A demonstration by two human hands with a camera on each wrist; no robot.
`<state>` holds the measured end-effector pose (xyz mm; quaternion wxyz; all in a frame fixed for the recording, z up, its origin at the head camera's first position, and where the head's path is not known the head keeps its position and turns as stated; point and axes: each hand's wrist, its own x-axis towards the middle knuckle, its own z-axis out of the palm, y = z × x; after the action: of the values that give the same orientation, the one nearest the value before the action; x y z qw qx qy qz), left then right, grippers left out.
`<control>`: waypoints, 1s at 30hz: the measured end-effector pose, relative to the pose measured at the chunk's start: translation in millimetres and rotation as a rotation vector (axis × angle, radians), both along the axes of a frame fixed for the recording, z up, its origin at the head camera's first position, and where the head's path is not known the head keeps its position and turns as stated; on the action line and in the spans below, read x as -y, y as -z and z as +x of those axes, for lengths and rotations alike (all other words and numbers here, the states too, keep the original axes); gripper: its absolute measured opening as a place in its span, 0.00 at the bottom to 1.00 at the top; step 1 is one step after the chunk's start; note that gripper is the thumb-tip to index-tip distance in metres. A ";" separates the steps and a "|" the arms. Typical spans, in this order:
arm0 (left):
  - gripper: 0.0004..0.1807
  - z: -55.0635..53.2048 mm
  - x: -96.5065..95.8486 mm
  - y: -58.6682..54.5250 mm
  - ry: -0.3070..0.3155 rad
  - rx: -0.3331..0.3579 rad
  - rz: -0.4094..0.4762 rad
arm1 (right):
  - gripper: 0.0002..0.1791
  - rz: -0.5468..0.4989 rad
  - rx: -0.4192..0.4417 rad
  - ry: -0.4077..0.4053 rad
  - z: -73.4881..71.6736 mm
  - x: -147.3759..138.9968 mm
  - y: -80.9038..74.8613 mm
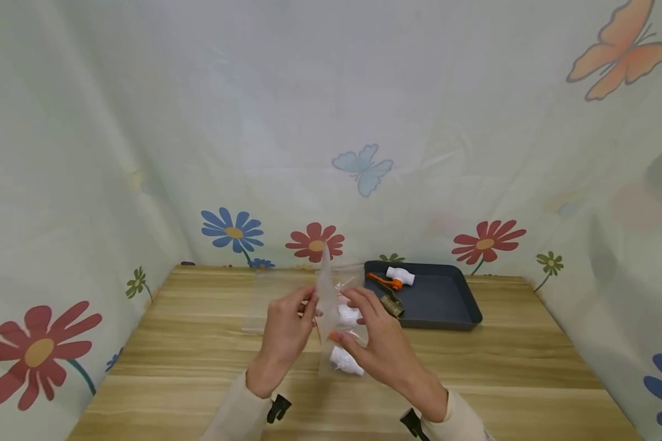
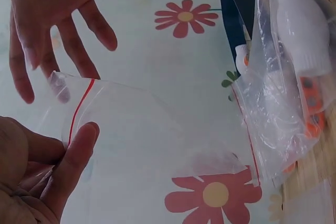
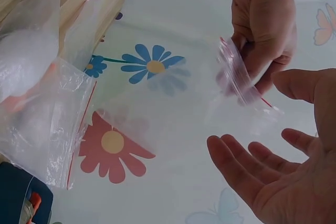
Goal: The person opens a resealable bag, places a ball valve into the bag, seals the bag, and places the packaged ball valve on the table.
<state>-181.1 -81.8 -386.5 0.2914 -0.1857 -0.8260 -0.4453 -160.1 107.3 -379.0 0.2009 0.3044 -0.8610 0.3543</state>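
My left hand [image 1: 288,324] pinches a clear zip bag [image 2: 131,124] near its red seal line, between thumb and fingers. The bag stands upright over the table and looks unfilled. Close on its other side is my right hand [image 1: 386,343], fingers spread and loosely bent; in the right wrist view nothing lies in its grasp. Below and beside the right hand, on the table, lie white plastic valves [image 1: 346,360] in clear bags. An orange handle [image 2: 313,111] shows through one of those bags in the left wrist view.
A dark grey tray [image 1: 441,300] stands at the back right. Inside its left end are a white valve [image 1: 399,275] with an orange handle and a brass fitting [image 1: 391,305]. Flat clear bags [image 1: 256,306] lie left of centre on the wooden table [image 1: 187,343]. A printed curtain [image 1: 287,153] hangs behind.
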 end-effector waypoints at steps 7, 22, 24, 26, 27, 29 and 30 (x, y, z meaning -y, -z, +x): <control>0.08 7.0 -11.0 -0.9 0.016 -0.037 -0.020 | 0.36 -0.050 -0.041 0.055 -0.8 3.0 2.4; 0.09 11.3 -14.1 1.5 0.071 -0.084 -0.103 | 0.11 -0.112 -0.242 0.211 -6.2 0.1 8.8; 0.10 11.9 -12.9 2.3 0.059 -0.096 -0.107 | 0.12 -0.127 -0.275 0.210 -7.1 -2.0 8.9; 0.11 12.9 -11.3 2.7 0.043 -0.104 -0.109 | 0.12 -0.144 -0.314 0.209 -8.4 -4.2 8.9; 0.12 13.5 -10.3 2.8 0.034 -0.108 -0.110 | 0.12 -0.154 -0.335 0.211 -9.2 -5.6 8.8; 0.13 14.9 -7.9 2.3 0.018 -0.119 -0.111 | 0.13 -0.184 -0.368 0.214 -10.8 -8.5 8.3; 0.13 15.4 -6.7 1.9 0.008 -0.124 -0.113 | 0.13 -0.192 -0.385 0.219 -11.7 -10.0 8.2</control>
<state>-165.7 -75.0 -388.4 0.3294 -0.2322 -0.8294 -0.3868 -171.9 117.2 -387.1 0.4268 0.2507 -0.7970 0.3462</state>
